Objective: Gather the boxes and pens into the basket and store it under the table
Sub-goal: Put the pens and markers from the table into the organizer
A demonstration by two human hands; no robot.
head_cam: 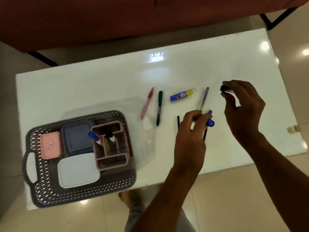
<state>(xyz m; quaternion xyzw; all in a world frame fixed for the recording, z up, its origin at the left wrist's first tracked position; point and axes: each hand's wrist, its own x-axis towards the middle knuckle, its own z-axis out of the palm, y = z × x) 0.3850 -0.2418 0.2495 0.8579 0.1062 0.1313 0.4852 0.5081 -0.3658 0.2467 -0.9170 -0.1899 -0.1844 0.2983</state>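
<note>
We gather pens off a glossy white table (pixel 100 81): our left hand (pixel 190 138) pinches shut on a blue-capped marker (pixel 210 122) with slim dark pens bunched alongside it, while our right hand (pixel 242 108) closes round a black-capped white marker (pixel 229 94). These are light, rigid plastic barrels, smooth and apt to roll, we judge, best pinched mid-barrel. Loose on the tabletop lie a pink pen (pixel 147 102), a green marker (pixel 159 108), a grey pen (pixel 204 97) and a blue-and-yellow glue stick (pixel 181 95). To the left, the grey lattice basket (pixel 50 193) holds a pink box (pixel 50 144), a navy box (pixel 77 136), a pale lidded box (pixel 78 169) and a mauve organiser (pixel 111 146); we would lift it by its handles
</note>
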